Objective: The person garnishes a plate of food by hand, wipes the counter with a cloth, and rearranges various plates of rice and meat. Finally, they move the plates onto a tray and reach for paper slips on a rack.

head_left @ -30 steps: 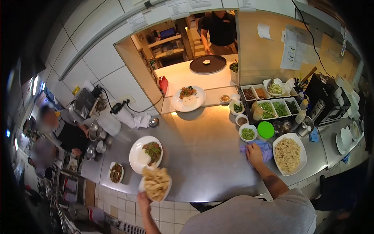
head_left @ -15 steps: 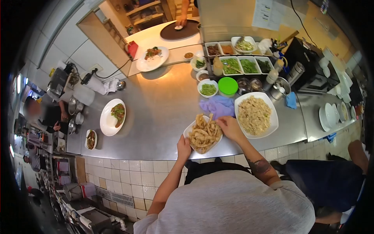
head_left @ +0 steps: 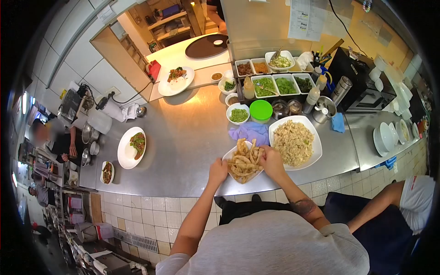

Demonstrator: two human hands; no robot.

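Observation:
A white bowl point(head_left: 246, 179) heaped with golden fried strips point(head_left: 245, 160) is at the counter's front edge. My left hand point(head_left: 218, 170) grips its left side, fingers closed on the rim. My right hand point(head_left: 272, 162) is closed at the bowl's opposite side, its fingertips against the rim and close to the strips; part of the grip is hidden. Just right of that hand stands a large square white dish point(head_left: 317, 149) of fried rice point(head_left: 293, 143). A crumpled purple cloth point(head_left: 250, 133) lies behind the bowl.
Garnish trays point(head_left: 285, 85), a green-lidded tub point(head_left: 261, 111) and squeeze bottles point(head_left: 311, 98) line the back. Plated food point(head_left: 123, 153) stands left; another plate point(head_left: 176, 87) is near the pass. A microwave point(head_left: 366, 94) stands right. A co-worker's arm point(head_left: 378, 208) is close on my right.
My right hand has moved from the top of the fried strips to the bowl's right side. The co-worker on the right has come further into view.

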